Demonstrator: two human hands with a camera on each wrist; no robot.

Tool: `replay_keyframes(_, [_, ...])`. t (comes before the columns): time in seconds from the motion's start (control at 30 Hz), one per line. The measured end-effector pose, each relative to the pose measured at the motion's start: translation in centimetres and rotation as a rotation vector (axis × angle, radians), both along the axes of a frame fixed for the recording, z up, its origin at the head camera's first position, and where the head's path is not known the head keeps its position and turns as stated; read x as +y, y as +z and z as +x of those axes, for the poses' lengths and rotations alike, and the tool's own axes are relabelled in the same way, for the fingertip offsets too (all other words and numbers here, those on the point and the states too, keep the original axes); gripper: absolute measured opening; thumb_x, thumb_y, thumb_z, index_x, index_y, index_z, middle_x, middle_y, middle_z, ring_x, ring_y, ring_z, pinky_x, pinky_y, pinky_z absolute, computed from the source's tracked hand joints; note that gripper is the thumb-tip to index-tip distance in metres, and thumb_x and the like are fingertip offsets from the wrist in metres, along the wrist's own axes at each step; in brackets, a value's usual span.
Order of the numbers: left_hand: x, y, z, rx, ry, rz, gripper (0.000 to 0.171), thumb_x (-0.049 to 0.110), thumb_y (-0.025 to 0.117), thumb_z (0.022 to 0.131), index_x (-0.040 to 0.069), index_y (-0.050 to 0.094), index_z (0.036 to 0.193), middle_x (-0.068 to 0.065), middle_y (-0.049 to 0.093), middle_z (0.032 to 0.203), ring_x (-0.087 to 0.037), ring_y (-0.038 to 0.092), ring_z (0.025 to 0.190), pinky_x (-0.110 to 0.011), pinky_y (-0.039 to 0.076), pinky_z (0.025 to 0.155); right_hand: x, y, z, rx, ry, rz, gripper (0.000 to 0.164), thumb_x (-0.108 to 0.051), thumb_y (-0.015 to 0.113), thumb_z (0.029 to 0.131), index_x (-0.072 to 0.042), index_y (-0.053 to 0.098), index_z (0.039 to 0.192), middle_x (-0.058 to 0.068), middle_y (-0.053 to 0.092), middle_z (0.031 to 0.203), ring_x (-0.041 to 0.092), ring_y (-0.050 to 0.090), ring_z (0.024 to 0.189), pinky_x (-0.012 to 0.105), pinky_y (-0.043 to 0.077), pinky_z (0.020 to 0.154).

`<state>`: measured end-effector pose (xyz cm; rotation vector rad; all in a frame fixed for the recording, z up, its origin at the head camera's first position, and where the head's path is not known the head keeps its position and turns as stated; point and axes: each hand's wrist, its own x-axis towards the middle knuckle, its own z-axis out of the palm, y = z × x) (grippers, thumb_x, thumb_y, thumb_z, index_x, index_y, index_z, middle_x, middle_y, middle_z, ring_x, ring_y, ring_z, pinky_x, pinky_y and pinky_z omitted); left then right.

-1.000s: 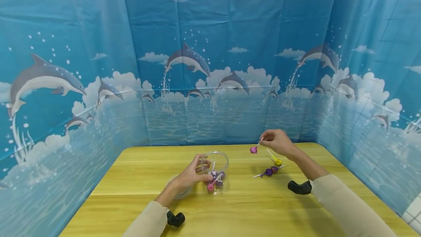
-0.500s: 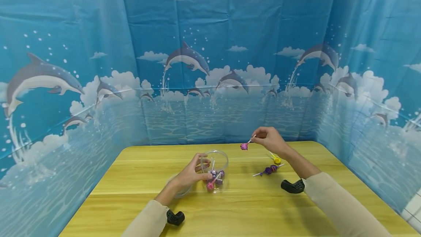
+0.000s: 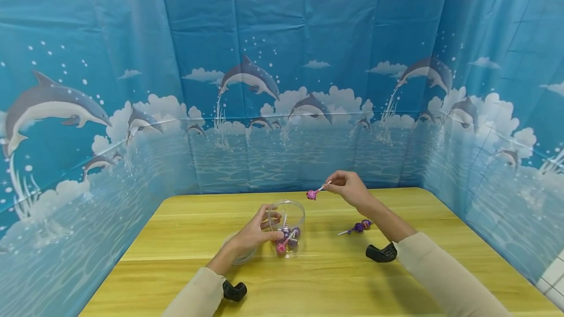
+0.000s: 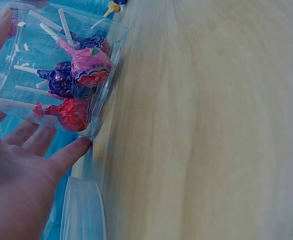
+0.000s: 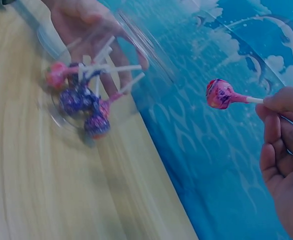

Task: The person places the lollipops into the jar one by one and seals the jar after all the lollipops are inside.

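My left hand holds the side of a clear plastic jar, thumb in front and fingers behind. Inside the jar lie several wrapped lollipops, among them a pink one, a dark purple one and a red one, their white sticks pointing toward the opening. Up and to the right of the jar's rim, my right hand pinches the white stick of a pink lollipop between thumb and fingers. Its wrapped head points left, toward the jar but apart from it.
Purple lollipops lie on the wooden table to the right of the jar. A yellow lollipop shows at the left wrist view's top. Beside my left wrist lies a clear round lid. A dolphin-print curtain surrounds the table.
My right hand has moved left with the pink lollipop, closer to the jar. Its forearm now hides the yellow lollipop in the head view. The left hand and jar have stayed put.
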<state>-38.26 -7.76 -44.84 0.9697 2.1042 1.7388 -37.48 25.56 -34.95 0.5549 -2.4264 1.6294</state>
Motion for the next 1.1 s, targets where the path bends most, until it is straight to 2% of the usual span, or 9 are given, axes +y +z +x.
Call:
replay_keyframes(0.13, [0.1,0.1,0.1,0.003,-0.005,0.000,0.068,0.014,0.069,0.101,0.017,0.030,0.156,-0.023,0.041,0.151,-0.041,0.042,0.141,-0.054,0.040,0.111,-1.1,0.0,0.2,-0.010,0.034,-0.047,0.017,-0.013,0.073,0.099,0.002,0.070,0.105,0.008,0.074,0.096,0.025,0.068,0.094,0.040,0.054,0.085])
replay_keyframes(0.33, [0.1,0.0,0.0,0.001,0.002,0.000,0.069,0.016,0.070,0.101,0.019,0.030,0.157,-0.021,0.041,0.151,-0.038,0.043,0.141,-0.054,0.039,0.112,-3.0,-0.4,0.1,-0.041,0.096,-0.122,0.018,-0.012,0.073,0.099,0.004,0.069,0.105,0.011,0.073,0.100,0.024,0.068,0.094,0.037,0.054,0.082])
replay_keyframes(0.53, [0.0,-0.1,-0.2,0.011,0.007,-0.007,0.068,0.016,0.070,0.101,0.018,0.030,0.156,-0.017,0.044,0.149,-0.037,0.045,0.140,-0.054,0.039,0.112,-4.8,-1.3,0.3,-0.074,0.118,-0.125,0.014,-0.009,0.070,0.100,0.004,0.068,0.106,0.009,0.074,0.098,0.023,0.068,0.095,0.038,0.054,0.084])
replay_keyframes(0.63, [0.0,-0.1,-0.2,0.011,0.011,-0.010,0.068,0.016,0.070,0.101,0.017,0.030,0.157,-0.017,0.045,0.148,-0.036,0.046,0.139,-0.054,0.038,0.112,-5.5,-1.6,0.4,-0.085,0.128,-0.119,0.012,-0.008,0.070,0.100,0.003,0.068,0.105,0.012,0.073,0.100,0.025,0.068,0.098,0.041,0.054,0.088])
replay_keyframes(0.83, [0.1,0.0,0.0,0.016,0.020,-0.026,0.071,0.018,0.069,0.102,0.014,0.027,0.159,-0.016,0.044,0.149,-0.034,0.045,0.140,-0.055,0.037,0.113,-6.2,-2.2,0.7,-0.064,0.132,-0.041,0.013,-0.011,0.073,0.099,0.001,0.069,0.102,0.011,0.074,0.096,0.028,0.070,0.096,0.045,0.055,0.092])
replay_keyframes(1.0, [0.1,0.1,0.0,0.022,0.018,-0.019,0.068,0.017,0.069,0.102,0.018,0.029,0.157,-0.015,0.045,0.148,-0.035,0.046,0.138,-0.053,0.039,0.111,-6.7,-2.8,0.6,-0.001,0.192,0.056,0.011,-0.009,0.071,0.100,0.001,0.069,0.101,0.008,0.073,0.092,0.024,0.071,0.088,0.040,0.056,0.084])
replay_keyframes(1.1, [0.0,0.0,0.0,0.018,0.012,-0.015,0.068,0.018,0.068,0.102,0.020,0.029,0.158,-0.014,0.044,0.148,-0.033,0.047,0.138,-0.052,0.040,0.111,-7.0,-2.8,0.5,0.036,0.222,0.142,0.007,-0.009,0.070,0.100,-0.002,0.070,0.100,0.005,0.072,0.091,0.029,0.071,0.085,0.037,0.055,0.076])
